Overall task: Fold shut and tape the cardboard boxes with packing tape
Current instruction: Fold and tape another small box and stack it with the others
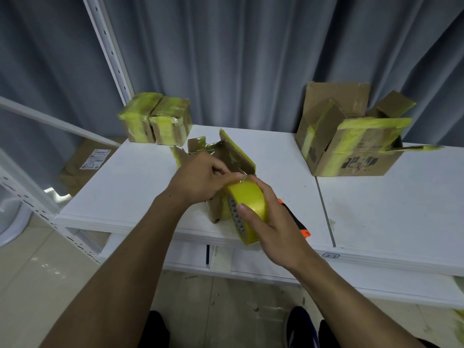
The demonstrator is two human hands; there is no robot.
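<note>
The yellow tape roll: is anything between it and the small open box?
Nothing visible. The right hand holds the tape roll in front of the small box, while the left hand pinches the tape's end at the roll's top. A flap stands up behind.

One wide-angle view, worn on the person's head, looks forward and steeply down along both forearms. The left hand (200,177) and right hand (271,222) meet on a yellow tape roll (247,207) close to the lens, at the centre of the frame. The white table (125,184) crosses the middle. A grey curtain (251,59) fills the upper half. Tiled floor (37,272) and a shoe (298,325) line the bottom edge. Straight edges bow near the frame's sides.
</note>
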